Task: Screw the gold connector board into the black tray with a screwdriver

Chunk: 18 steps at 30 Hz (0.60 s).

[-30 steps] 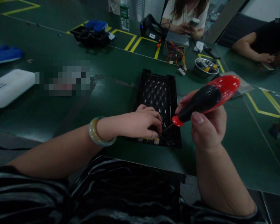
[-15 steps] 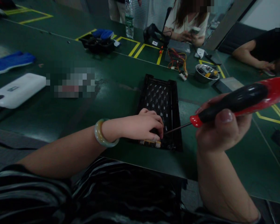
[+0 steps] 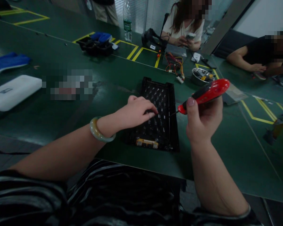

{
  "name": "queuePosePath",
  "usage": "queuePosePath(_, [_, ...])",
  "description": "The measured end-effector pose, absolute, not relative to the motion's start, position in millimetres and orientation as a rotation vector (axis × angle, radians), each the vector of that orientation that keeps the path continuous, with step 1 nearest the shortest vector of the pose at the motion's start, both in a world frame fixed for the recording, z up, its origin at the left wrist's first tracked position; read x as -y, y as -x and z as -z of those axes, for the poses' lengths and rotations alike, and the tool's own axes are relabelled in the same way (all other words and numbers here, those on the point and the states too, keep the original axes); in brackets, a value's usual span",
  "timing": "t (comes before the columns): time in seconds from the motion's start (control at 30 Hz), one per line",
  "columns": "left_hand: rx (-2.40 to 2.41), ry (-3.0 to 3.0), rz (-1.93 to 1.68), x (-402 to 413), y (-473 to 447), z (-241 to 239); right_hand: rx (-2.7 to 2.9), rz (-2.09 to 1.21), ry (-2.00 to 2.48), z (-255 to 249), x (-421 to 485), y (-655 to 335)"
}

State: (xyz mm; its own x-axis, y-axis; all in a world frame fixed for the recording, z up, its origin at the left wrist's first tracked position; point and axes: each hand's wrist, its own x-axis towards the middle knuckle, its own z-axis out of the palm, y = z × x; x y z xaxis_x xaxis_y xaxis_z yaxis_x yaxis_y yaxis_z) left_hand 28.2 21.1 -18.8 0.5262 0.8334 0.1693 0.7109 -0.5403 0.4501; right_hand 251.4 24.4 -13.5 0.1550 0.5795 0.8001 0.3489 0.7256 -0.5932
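Note:
A black perforated panel [image 3: 172, 128] lies on the table in front of me, with a small yellow-brown circuit board [image 3: 147, 143] at its near end. My left hand [image 3: 139, 111], a bangle on its wrist, is over the panel's left and middle part. Its thumb and forefinger are drawn together; anything small between them is too hard to see. My right hand [image 3: 204, 121] is closed around the red and black handle of a screwdriver [image 3: 211, 91], right of the panel. The thin shaft points left and down over the panel's right edge.
Farther back are a metal bowl [image 3: 195, 78] of small items, a grey box with coloured cables [image 3: 175, 64], a black tray [image 3: 96, 50] with blue gloves and a water bottle [image 3: 127, 23]. At left lie a white casing [image 3: 16, 92] and a blue glove [image 3: 10, 62]. Two people sit opposite.
My left hand has risen away from the circuit board toward the panel's middle, uncovering the board. My right hand has moved forward and left with the screwdriver. The view has shifted slightly.

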Motion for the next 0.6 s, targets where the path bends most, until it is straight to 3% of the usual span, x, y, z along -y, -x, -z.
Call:
queuePosePath(0.17, [-1.635, -2.346, -0.707, -40, -14, 32, 1.455, -0.348, 0.874, 35, -33, -250])
queuePosePath(0.6, [-1.686, -2.329, -0.649, -43, -18, 36, 1.449, -0.437, 1.097, 42, -39, -251])
